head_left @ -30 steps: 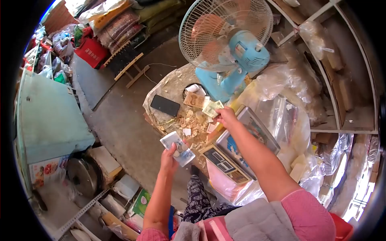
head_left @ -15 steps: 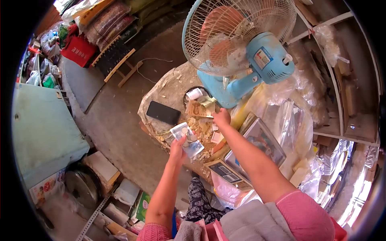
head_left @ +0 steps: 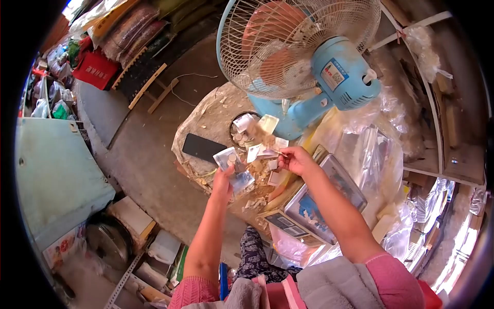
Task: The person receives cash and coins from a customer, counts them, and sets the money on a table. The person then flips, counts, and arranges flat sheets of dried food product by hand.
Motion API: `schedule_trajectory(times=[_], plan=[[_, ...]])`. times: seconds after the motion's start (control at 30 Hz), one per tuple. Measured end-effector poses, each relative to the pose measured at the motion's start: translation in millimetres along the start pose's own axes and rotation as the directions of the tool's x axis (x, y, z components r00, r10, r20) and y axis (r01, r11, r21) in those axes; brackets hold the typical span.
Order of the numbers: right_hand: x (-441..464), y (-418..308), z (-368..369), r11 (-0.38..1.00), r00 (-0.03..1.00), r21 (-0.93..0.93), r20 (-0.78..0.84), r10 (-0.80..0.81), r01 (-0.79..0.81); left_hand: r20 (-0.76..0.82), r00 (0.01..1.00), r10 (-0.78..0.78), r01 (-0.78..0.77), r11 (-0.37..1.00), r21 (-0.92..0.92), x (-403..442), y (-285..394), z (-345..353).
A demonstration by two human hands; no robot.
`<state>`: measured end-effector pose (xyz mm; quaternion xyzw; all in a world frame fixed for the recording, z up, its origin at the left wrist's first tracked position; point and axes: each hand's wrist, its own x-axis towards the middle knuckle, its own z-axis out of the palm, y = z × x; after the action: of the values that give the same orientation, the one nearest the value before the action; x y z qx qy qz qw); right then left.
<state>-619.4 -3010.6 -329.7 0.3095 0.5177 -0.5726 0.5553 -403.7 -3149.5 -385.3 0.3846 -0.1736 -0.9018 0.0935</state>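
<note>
My left hand is closed on a bluish-white banknote, with coins lying on it under my thumb. My right hand pinches the edge of a brown banknote, which is smeared by motion. Around it are a yellow-green note and pale notes; I cannot tell which of these are held. Just beyond, a round dark-rimmed dish contains coins and a crumpled whitish note. A black phone lies left of the dish.
A blue fan stands at the table's far side. Right of my right hand is a clear-lidded box beside plastic wrapping. A pale green cabinet top is at left, and a red bag farther back.
My right hand has moved slightly right and nearer, and the notes by it have spread apart, uncovering coins in the dish. My left hand has shifted a little left with its note and coins.
</note>
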Motion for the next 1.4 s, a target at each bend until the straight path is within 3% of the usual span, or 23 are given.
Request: schedule_trajectory(times=[0.07, 0.17, 0.37, 0.43, 0.53, 0.77, 0.9, 1.0, 1.03, 1.13, 1.17, 1.23, 1.33, 1.4], plan=[[-4, 0, -8, 0.986, 0.994, 0.161, 0.098, -0.05, 0.034, -0.016, 0.999, 0.031, -0.03, 0.999, 0.011, 14, 1, 11], [-9, -3, -7, 0.968, 0.98, 0.249, 0.18, -0.09, 0.043, -0.061, 0.998, -0.003, 0.004, 1.0, 0.019, 34, 5, 34], [32, 15, 6, 0.971, 0.97, 0.003, -0.054, -0.237, 0.238, -0.184, 0.98, 0.069, -0.021, 0.968, 0.251, 96, -17, 22], [41, 22, 6, 0.969, 0.969, -0.076, -0.058, -0.24, 0.235, -0.274, 0.957, 0.092, -0.006, 0.953, 0.302, 97, -15, 24], [39, 26, 8, 0.954, 0.972, -0.225, -0.074, -0.222, 0.201, -0.243, 0.948, 0.205, -0.108, 0.927, 0.36, 94, -16, 17], [-1, 34, 8, 0.858, 0.955, -0.432, 0.028, -0.296, 0.279, -0.256, 0.933, 0.253, -0.184, 0.947, 0.265, 74, -14, 3], [-60, 38, -4, 0.803, 0.915, -0.438, 0.217, -0.341, 0.403, -0.253, 0.94, 0.227, -0.184, 0.966, 0.184, 63, -15, 17], [-119, 47, -23, 0.787, 0.917, -0.47, 0.21, -0.34, 0.4, -0.281, 0.931, 0.234, -0.125, 0.926, 0.356, 59, -7, 50], [-133, 52, -34, 0.792, 0.917, -0.462, 0.208, -0.341, 0.399, -0.217, 0.932, 0.291, -0.196, 0.907, 0.373, 66, -8, 54], [-193, 76, -88, 0.804, 0.925, -0.459, 0.144, -0.352, 0.378, 0.015, 0.874, 0.486, -0.439, 0.775, 0.455, 89, -12, 44], [-214, 88, -110, 0.812, 0.936, -0.473, 0.088, -0.342, 0.341, -0.03, 0.853, 0.521, -0.397, 0.686, 0.61, 92, -13, 34], [-246, 113, -150, 0.799, 0.918, -0.471, 0.067, -0.391, 0.374, -0.058, 0.647, 0.76, -0.221, 0.259, 0.94, 85, -27, 22], [-291, 164, -219, 0.79, 0.908, -0.484, 0.022, -0.419, 0.376, 0.118, 0.53, 0.84, -0.273, 0.037, 0.961, 39, -54, 43], [-319, 209, -275, 0.814, 0.921, -0.505, -0.085, -0.379, 0.288, 0.16, 0.568, 0.807, -0.407, 0.106, 0.907, 23, -85, 33]])
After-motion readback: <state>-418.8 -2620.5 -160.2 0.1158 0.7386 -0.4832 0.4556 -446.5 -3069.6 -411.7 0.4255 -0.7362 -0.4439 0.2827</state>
